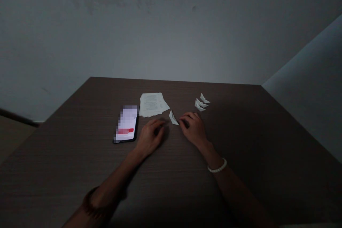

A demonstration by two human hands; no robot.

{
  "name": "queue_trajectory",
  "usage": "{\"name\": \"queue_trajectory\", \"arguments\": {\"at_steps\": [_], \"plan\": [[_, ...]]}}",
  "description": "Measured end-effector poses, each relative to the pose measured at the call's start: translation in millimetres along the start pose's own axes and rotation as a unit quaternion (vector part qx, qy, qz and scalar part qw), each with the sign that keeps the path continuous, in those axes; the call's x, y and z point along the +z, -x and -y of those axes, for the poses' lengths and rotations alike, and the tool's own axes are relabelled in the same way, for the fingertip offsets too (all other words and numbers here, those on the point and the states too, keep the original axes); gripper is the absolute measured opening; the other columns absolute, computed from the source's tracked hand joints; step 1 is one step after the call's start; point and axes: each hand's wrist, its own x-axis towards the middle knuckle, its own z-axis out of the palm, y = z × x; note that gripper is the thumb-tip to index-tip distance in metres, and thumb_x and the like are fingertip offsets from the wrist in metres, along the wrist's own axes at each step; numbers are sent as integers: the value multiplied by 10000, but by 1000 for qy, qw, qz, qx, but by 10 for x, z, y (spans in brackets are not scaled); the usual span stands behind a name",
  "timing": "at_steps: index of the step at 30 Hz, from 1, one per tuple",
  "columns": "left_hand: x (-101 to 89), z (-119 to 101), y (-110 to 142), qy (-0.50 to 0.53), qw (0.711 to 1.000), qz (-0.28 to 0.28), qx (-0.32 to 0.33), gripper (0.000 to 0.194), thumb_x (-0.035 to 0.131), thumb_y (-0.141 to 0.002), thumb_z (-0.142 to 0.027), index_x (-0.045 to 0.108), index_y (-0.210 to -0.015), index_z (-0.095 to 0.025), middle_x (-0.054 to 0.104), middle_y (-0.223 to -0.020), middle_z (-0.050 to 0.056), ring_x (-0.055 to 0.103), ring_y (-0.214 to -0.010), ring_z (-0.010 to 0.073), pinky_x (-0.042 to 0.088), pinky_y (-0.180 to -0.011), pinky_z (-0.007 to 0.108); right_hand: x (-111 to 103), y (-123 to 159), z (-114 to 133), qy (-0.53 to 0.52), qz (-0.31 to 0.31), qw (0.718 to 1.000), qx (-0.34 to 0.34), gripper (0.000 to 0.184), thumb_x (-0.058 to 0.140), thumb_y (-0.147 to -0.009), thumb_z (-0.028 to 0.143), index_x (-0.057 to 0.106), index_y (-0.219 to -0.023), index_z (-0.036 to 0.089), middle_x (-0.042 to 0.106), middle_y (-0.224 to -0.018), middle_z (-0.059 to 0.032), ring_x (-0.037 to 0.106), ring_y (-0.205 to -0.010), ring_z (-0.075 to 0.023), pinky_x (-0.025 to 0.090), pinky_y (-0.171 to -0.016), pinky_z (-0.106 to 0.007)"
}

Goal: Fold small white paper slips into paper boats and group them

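A small white folded-paper boat (173, 118) sits on the dark brown wood-grain tabletop (80, 124), between the person's left hand (151, 137) and right hand (193, 128). Both hands are loosely curled rather than spread open. The right fingertips (183, 121) seem to touch the boat's lower right side, while the left fingertips (163, 123) stop just beside it; in the dim light, I cannot tell whether either hand is gripping it. A stack of white printed sheets (153, 104) lies ahead of the left hand, its text too small to read. To its left, and near the left hand, is a black smartphone (126, 124) with its screen pixelated, apart from a red band. Three more white folded-paper boats (201, 102) are clustered ahead of the right hand, partly overlapping. A white beaded bracelet (217, 166) circles the right wrist, and a dark band (96, 203) wraps the left forearm, which is hard to make out in shadow. The tabletop extends well past the right hand, and its far edge meets a grey wall (160, 35). The bottom of the view cuts off both forearms.
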Motion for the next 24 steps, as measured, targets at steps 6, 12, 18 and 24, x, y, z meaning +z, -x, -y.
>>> {"name": "queue_trajectory", "arguments": {"at_steps": [6,12,18,24], "plan": [[8,5,-10,3,1000,2,8,214,511,-885,-204,654,-1040,-161,653,-1046,83,616,-978,231,509,-866,402,73,33,70,-17,3,1000,-18,87,666,-842,270,706,-901,220,650,-996,-63,547,-966,-237,460,-876,-364],[-1,9,-6,13,1000,-25,2,250,501,-892,-251,646,-1073,-160,654,-1083,97,610,-1013,243,501,-892,399,75,50,60,-14,19,997,-70,94,624,-866,161,699,-895,211,663,-1014,-60,555,-953,-222,474,-859,-363],[-35,21,-11,8,995,-58,-75,397,532,-888,-389,615,-1189,-143,686,-1049,94,638,-849,227,518,-783,375,23,92,97,1,24,991,-132,149,564,-919,154,699,-955,205,694,-983,-48,571,-912,-206,477,-823,-341],[-34,57,-21,11,996,-34,-81,306,528,-869,-337,691,-1043,-145,723,-909,69,656,-790,213,514,-744,339,4,108,93,12,-6,988,-154,172,545,-930,146,707,-954,200,703,-954,-44,576,-870,-189,469,-782,-315]]}}
